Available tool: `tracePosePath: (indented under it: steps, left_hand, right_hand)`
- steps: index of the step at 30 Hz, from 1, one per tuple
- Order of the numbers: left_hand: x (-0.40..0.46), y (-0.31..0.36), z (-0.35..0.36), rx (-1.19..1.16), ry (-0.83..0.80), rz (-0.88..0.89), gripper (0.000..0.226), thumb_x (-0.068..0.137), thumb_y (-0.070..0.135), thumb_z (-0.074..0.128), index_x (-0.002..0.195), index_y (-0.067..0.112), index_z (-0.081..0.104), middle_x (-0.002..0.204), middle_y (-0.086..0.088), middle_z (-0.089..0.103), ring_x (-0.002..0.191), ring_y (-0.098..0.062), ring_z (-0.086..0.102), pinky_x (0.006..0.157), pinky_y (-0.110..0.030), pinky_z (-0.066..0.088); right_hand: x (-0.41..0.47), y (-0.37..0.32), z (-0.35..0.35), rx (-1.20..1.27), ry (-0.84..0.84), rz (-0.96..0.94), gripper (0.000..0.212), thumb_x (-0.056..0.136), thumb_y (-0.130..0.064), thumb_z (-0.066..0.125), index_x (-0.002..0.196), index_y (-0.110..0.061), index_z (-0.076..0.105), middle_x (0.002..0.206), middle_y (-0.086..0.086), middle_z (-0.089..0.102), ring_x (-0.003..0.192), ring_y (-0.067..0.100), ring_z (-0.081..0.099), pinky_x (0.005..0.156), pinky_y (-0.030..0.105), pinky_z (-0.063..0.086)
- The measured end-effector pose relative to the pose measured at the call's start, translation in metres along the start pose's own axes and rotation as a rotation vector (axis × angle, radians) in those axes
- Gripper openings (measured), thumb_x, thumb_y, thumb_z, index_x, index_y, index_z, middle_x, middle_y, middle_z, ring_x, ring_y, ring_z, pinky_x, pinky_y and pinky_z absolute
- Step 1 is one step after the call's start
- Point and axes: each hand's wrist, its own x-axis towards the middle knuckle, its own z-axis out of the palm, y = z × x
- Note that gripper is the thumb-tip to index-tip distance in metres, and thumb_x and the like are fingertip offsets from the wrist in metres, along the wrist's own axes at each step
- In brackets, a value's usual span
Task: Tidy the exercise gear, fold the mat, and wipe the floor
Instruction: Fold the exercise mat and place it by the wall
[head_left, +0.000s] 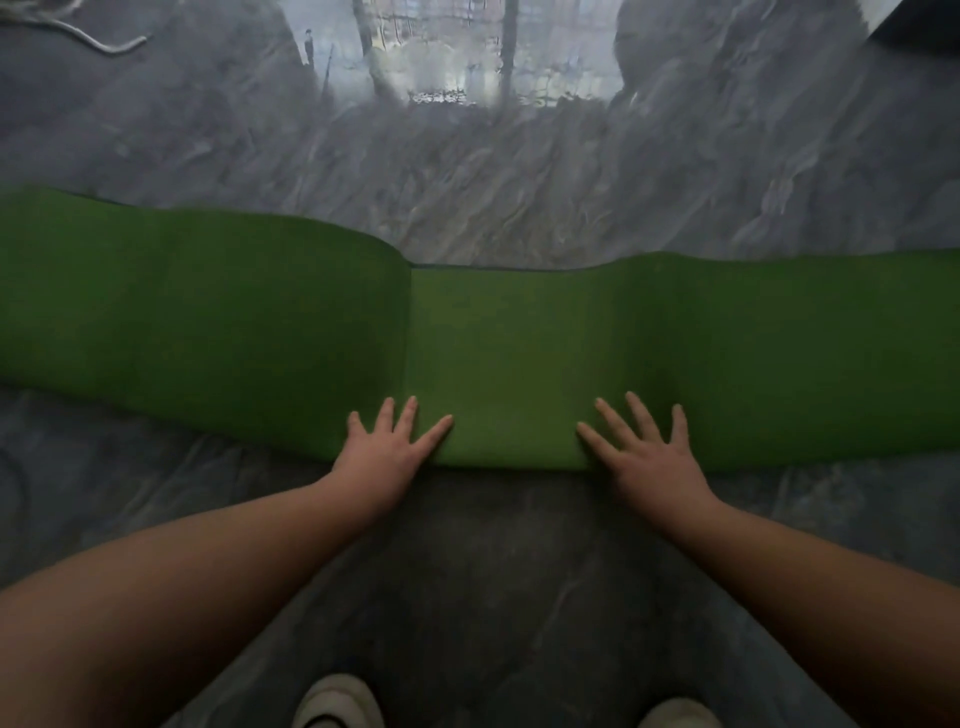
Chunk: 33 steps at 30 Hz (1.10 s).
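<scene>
A green exercise mat (509, 353) lies across the grey marble floor from the left edge to the right edge. Its left part is folded over and ends in a straight edge near the middle, on top of the lower layer. My left hand (387, 449) rests flat with fingers spread on the mat's near edge, at that fold edge. My right hand (647, 457) lies flat with fingers spread on the near edge a little to the right. Neither hand grips anything.
The glossy grey marble floor (493, 171) reflects a bright window beyond the mat. A pale cord (98, 41) lies at the far left. A dark object (919, 26) sits at the top right corner. My two light shoes (337, 701) stand at the bottom.
</scene>
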Motion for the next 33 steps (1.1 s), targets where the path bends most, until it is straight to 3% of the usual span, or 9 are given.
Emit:
tracePosePath:
  steps: [2,5,8,13,21,26,28,30,33]
  left_hand:
    - [0.000,-0.002,0.002,0.001,0.009,0.011,0.085,0.099,0.013,0.038,0.149,0.040,-0.025,0.164,-0.015,-0.011,0.150,-0.040,0.000,0.109,-0.064,0.023]
    - [0.002,-0.006,0.003,-0.016,0.018,0.010,0.086,0.098,0.014,0.039,0.147,0.044,-0.026,0.164,-0.012,-0.010,0.151,-0.036,0.000,0.111,-0.062,0.023]
    - [0.005,0.000,-0.002,-0.047,-0.018,-0.030,0.088,0.096,0.019,0.044,0.148,0.045,-0.022,0.164,-0.010,-0.011,0.151,-0.036,-0.001,0.111,-0.064,0.021]
    - [0.021,0.038,-0.031,-0.209,-0.018,0.078,0.096,0.088,0.026,0.055,0.152,0.042,-0.016,0.164,-0.007,-0.015,0.151,-0.032,-0.011,0.115,-0.068,0.005]
    - [0.050,0.094,-0.072,-0.260,-0.004,0.249,0.095,0.090,0.025,0.053,0.149,0.046,-0.019,0.163,-0.003,-0.019,0.150,-0.030,-0.015,0.118,-0.063,0.003]
    - [0.064,0.123,-0.082,-0.296,-0.103,0.194,0.089,0.093,0.029,0.050,0.150,0.046,-0.017,0.163,-0.002,-0.019,0.149,-0.033,-0.016,0.116,-0.066,0.001]
    - [0.070,0.141,-0.087,-0.359,-0.096,0.122,0.086,0.094,0.033,0.049,0.151,0.044,-0.015,0.163,-0.003,-0.020,0.149,-0.036,-0.016,0.115,-0.067,0.001]
    - [0.078,0.161,-0.093,-0.390,-0.040,0.112,0.085,0.095,0.035,0.048,0.152,0.041,-0.014,0.163,-0.003,-0.021,0.149,-0.035,-0.017,0.116,-0.066,0.003]
    - [0.091,0.190,-0.106,-0.391,0.068,0.180,0.085,0.095,0.035,0.049,0.152,0.042,-0.014,0.162,-0.001,-0.023,0.149,-0.031,-0.018,0.118,-0.063,0.004]
  right_hand:
    - [0.003,0.014,0.001,0.032,0.000,0.075,0.095,0.089,-0.036,0.055,0.155,-0.034,-0.015,0.163,0.006,-0.025,0.149,0.033,-0.025,0.113,0.070,-0.004]
    - [0.001,0.029,0.008,0.017,0.031,0.096,0.098,0.091,-0.025,0.051,0.148,-0.027,-0.029,0.156,0.011,-0.035,0.149,0.028,-0.026,0.119,0.060,-0.001]
    - [0.000,0.035,0.017,0.052,0.106,0.091,0.095,0.089,-0.014,0.047,0.150,-0.023,-0.025,0.158,0.015,-0.030,0.150,0.030,-0.021,0.123,0.050,0.002]
    - [0.007,0.036,0.021,0.023,0.062,0.061,0.092,0.090,-0.012,0.046,0.154,-0.020,-0.020,0.160,0.021,-0.024,0.150,0.034,-0.020,0.123,0.048,0.006]
    - [0.012,0.035,0.018,0.143,0.026,0.069,0.081,0.096,-0.005,0.040,0.157,-0.022,-0.010,0.164,0.023,-0.004,0.153,0.035,0.001,0.121,0.046,0.022]
    - [-0.005,0.038,0.030,0.236,-0.013,0.054,0.095,0.088,-0.010,0.051,0.156,-0.024,-0.013,0.162,0.014,-0.020,0.152,0.028,-0.014,0.123,0.046,0.012]
    - [-0.008,0.056,0.035,0.387,0.020,-0.021,0.098,0.079,-0.009,0.056,0.159,-0.023,0.002,0.164,0.003,-0.014,0.152,0.020,-0.011,0.125,0.041,0.010]
    - [-0.011,0.079,0.038,0.673,0.123,-0.002,0.085,0.073,0.001,0.053,0.153,-0.019,0.033,0.164,0.000,0.017,0.152,0.018,0.011,0.124,0.039,0.017]
    - [-0.019,0.113,0.052,0.939,0.386,0.357,0.064,0.073,0.007,0.051,0.134,-0.009,0.058,0.147,0.010,0.050,0.139,0.025,0.038,0.121,0.031,0.023]
